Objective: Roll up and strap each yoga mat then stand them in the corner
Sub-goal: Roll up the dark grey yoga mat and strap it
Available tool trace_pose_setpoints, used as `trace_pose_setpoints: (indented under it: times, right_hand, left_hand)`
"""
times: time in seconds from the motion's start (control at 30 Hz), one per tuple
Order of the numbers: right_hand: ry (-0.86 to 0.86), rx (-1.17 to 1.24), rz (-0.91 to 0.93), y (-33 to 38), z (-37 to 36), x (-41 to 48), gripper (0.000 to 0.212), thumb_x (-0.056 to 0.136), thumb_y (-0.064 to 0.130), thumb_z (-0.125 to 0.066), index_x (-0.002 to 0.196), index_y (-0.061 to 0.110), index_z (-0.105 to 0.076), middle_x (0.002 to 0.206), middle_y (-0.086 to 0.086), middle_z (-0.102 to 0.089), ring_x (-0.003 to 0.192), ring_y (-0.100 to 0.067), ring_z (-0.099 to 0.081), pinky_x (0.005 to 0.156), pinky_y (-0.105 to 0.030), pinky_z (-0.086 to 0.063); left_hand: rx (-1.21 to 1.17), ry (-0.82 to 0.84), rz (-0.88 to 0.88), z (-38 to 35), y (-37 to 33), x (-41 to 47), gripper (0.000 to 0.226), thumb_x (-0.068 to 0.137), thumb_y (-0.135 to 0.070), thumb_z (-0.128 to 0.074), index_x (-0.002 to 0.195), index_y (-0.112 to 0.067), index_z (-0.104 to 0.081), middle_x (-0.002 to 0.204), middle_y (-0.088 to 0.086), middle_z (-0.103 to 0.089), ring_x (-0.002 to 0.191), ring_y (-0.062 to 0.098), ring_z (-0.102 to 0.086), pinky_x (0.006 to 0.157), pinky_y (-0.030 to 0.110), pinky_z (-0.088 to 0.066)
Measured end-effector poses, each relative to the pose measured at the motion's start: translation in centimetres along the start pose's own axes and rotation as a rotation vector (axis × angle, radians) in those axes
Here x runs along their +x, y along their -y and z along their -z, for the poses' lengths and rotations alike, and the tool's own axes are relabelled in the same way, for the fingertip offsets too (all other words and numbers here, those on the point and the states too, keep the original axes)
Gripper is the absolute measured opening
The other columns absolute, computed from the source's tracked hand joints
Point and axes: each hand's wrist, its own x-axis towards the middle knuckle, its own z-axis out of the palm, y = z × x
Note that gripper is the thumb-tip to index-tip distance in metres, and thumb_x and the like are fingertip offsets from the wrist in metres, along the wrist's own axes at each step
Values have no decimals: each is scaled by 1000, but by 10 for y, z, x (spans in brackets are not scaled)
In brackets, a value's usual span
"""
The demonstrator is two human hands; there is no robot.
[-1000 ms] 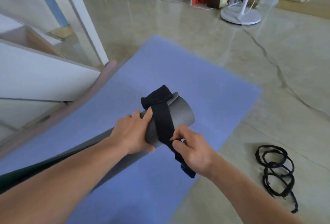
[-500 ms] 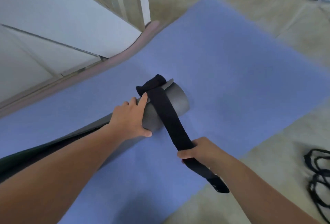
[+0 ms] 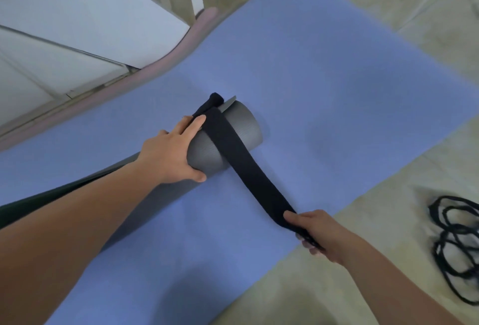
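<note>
1. Mat position: the grey mat roll (image 3: 233, 138) lies on its side on a flat blue mat (image 3: 337, 78), which is spread over the floor (image 3: 388, 285). The roll's far end is in plain view. Its near length runs toward the lower left, partly hidden by the left forearm.
2. The left hand (image 3: 171, 153) grips the roll close to that far end, with its fingers curled over the top and the thumb on the near side. The forefinger tip lies against the edge of the strap.
3. A wide black strap (image 3: 248, 169) crosses over the roll. Its far end is bunched at the roll's loose outer flap. Its near length runs straight down to the right hand.
4. The right hand (image 3: 316, 228) sits low over the blue mat's near edge, fingers clamped on the strap with the thumb on top.
5. A pink mat edge (image 3: 186, 44) shows along the blue mat's far left side, beside a white panel (image 3: 90, 13).
6. Tangled black loops (image 3: 456, 241) lie on the floor at the right, well apart from the right hand.
</note>
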Motion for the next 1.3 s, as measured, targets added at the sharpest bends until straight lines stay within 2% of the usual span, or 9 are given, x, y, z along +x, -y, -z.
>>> trace_pose_setpoints:
  times: [0.17, 0.3, 0.43, 0.57, 0.83, 0.97, 1.07, 1.2, 1.3]
  right_hand:
    - [-10, 258, 67, -10, 8, -1, 12, 93, 7, -64, 90, -4, -69, 71, -14, -59, 52, -20, -52, 47, -26, -39]
    - [-174, 266, 103, -18, 10, -1, 18, 85, 9, -75, 91, -7, -70, 66, -10, -62, 49, -15, -53, 48, -25, -41]
    - [-258, 320, 143, -15, 11, -1, 23, 82, 17, -79, 88, -4, -71, 66, -13, -60, 47, -15, -40, 45, -25, -38]
    - [-281, 372, 187, -10, 10, 0, 17, 91, 18, -71, 95, 1, -72, 63, -6, -62, 50, -15, -44, 51, -26, -41]
    - [-234, 415, 248, 8, 2, 8, 22, 92, -9, -57, 105, 2, -71, 89, -13, -71, 69, -20, -62, 67, -29, -52]
    - [-391, 386, 241, 15, 3, 8, 13, 88, 7, -72, 99, 0, -71, 74, -11, -70, 58, -19, -61, 52, -27, -47]
    - [-478, 430, 292, 33, 8, 8, 11, 93, 17, -68, 97, 6, -66, 65, -10, -68, 36, -14, -42, 37, -24, -33]
    - [-491, 466, 413, 80, 11, -8, 9, 94, 22, -67, 99, 15, -65, 51, -4, -57, 38, -15, -37, 36, -22, -27]
    - [-415, 318, 574, 122, -1, -31, 5, 92, 17, -70, 95, 15, -67, 61, -7, -68, 39, -19, -49, 40, -26, -35]
  left_hand:
    - [7, -1, 2, -1, 1, -1, 135, 57, -67, -82, 151, -49, 12, 163, -12, -6, 120, 35, -49, 80, 37, -46]
    - [65, 14, 43, -5, -2, -4, 138, 58, -70, -80, 150, -47, 20, 162, 11, -12, 125, 36, -47, 89, 43, -47]
    - [83, 30, 6, 0, 3, -1, 135, 59, -72, -77, 149, -47, 20, 145, 6, -41, 119, 30, -51, 89, 42, -49]
    - [94, 14, 2, 12, 11, -1, 134, 61, -71, -78, 148, -50, 22, 139, 8, -42, 117, 30, -53, 85, 40, -49]
    - [240, 8, -38, 18, 29, -11, 131, 67, -65, -77, 147, -50, 26, 144, 5, -34, 115, 28, -50, 76, 36, -45]
    - [245, 20, -26, 2, 36, -16, 132, 67, -65, -76, 147, -46, 27, 140, 6, -36, 112, 28, -50, 75, 35, -46]
    - [226, 3, -15, -4, 37, -16, 135, 65, -65, -76, 147, -42, 29, 137, 6, -38, 110, 28, -51, 76, 35, -46]
    - [207, 14, 7, 0, 40, -13, 139, 59, -65, -77, 148, -40, 27, 134, 3, -40, 110, 27, -51, 75, 35, -45]
    - [203, 27, 27, 0, 37, -13, 139, 59, -65, -76, 149, -39, 26, 136, 4, -39, 110, 27, -50, 79, 37, -47]
